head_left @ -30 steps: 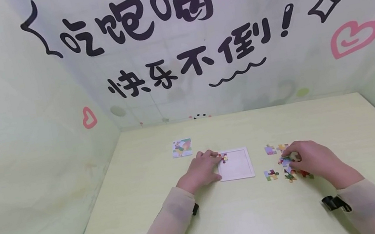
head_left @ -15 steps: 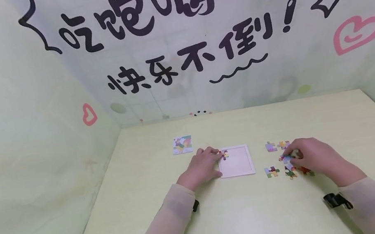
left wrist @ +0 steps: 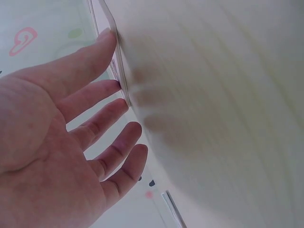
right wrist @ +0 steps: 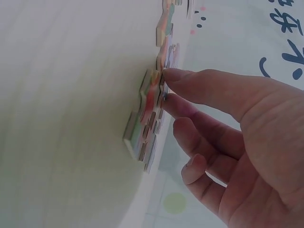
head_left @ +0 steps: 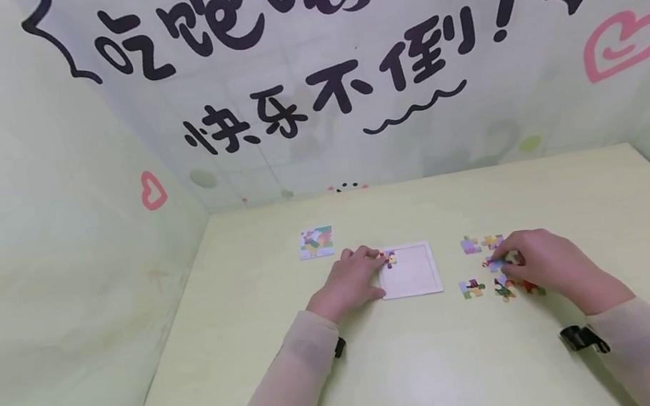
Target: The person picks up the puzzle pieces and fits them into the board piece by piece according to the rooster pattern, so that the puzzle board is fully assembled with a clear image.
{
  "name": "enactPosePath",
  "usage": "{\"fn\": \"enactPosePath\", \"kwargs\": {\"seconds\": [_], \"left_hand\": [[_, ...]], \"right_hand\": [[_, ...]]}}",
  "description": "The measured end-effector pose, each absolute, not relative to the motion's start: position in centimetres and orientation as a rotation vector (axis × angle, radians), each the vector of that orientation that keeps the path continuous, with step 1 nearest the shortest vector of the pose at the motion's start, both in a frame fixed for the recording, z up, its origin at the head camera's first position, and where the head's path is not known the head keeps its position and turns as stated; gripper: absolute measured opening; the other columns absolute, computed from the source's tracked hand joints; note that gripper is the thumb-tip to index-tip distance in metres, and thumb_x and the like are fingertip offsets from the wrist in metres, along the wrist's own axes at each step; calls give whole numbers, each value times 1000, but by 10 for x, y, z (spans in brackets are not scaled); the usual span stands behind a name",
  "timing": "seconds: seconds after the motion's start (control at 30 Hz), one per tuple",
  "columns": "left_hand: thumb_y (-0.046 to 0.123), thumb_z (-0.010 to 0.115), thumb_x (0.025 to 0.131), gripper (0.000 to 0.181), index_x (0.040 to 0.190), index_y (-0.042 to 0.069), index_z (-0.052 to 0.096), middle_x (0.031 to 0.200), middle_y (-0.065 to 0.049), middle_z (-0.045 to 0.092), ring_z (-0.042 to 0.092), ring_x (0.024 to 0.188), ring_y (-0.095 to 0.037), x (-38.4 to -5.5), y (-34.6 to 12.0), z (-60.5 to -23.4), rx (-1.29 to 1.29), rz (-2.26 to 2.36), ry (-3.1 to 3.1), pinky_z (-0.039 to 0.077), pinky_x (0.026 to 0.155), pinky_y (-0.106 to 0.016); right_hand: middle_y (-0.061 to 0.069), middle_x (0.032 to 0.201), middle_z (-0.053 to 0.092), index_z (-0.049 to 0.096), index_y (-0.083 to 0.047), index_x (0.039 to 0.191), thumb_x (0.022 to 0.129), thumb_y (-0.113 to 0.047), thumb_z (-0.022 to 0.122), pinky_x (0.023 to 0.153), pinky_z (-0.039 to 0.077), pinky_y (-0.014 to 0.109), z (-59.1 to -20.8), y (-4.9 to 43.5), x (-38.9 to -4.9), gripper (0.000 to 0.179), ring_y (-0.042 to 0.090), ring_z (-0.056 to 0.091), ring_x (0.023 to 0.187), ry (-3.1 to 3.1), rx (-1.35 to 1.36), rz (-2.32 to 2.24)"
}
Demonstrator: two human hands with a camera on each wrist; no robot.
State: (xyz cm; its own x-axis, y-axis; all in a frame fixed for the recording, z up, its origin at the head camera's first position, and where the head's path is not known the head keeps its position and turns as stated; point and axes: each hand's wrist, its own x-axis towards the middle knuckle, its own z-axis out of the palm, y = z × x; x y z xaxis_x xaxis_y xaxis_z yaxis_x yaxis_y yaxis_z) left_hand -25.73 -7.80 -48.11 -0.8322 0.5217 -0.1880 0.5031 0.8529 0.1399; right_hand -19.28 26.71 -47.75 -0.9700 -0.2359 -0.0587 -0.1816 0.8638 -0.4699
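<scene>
I have the right hand (head_left: 546, 265) pinching a puzzle piece (head_left: 496, 266) among loose pieces (head_left: 473, 288); dragging it could scatter them. The left hand (head_left: 348, 282), spread wide, touches the tray (head_left: 412, 276); pushing might skid it. Beyond lies a picture card (head_left: 315, 242).

Both sleeved arms (head_left: 280, 392) reach forward, apart.
The left hand (head_left: 348, 282) spreads its thumb away from gently bent fingers; the right hand (head_left: 551, 264) arches downward, thumb and forefinger tips close together, remaining fingers curled.
</scene>
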Motion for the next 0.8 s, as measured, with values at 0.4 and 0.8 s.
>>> {"fn": "enactPosePath", "kwargs": {"seconds": [0.4,0.8], "left_hand": [[40,80,89,74,154,23,49,159,2,48,46,138,-28,-261,-78,-479,779,136,2811,46,108,-44],[39,81,89,74,154,24,50,158,3,48,46,135,-27,-259,-79,-484,783,153,2803,47,105,-43]], "right_hand": [[0,80,61,78,-9,107,91,-14,76,52,40,30,-476,267,-195,17,12,49,54,2945,-343,-744],[1,87,64,78,-7,108,91,-18,76,50,39,29,-480,267,-193,20,11,47,52,2976,-370,-741]]}}
